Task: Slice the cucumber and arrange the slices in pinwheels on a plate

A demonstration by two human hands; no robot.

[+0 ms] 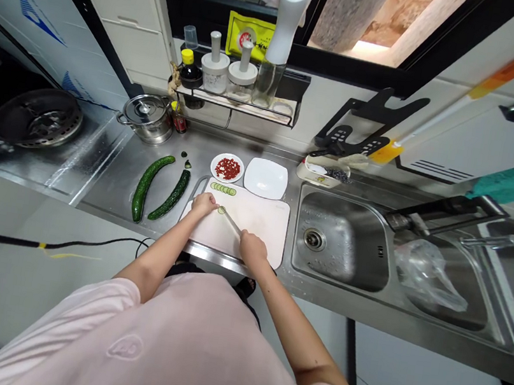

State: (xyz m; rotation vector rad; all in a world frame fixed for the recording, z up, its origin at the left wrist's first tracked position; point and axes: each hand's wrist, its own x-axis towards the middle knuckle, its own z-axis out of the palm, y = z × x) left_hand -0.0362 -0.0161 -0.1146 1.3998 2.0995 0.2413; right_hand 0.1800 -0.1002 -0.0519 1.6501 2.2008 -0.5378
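On the white cutting board (255, 234), my right hand (252, 248) is closed round the handle of a knife (232, 221) whose blade points up and left. A thin green slice (221, 210) lies at the blade's tip. My left hand (204, 203) rests at the board's left part, fingers pressed together beside the slice; what they hold, if anything, is too small to make out. A row of overlapping cucumber slices (223, 189) lies along the board's top edge. Left of the board are a cut cucumber (170, 195) and a longer curved one (144, 192).
Behind the board stand a plate of chopped red pieces (228, 168) and a white square dish (266, 178). A lidded steel pot (147, 117) is at the back left, a wok (36, 118) farther left. The sink (346, 241) lies right, below a utensil box (322, 171).
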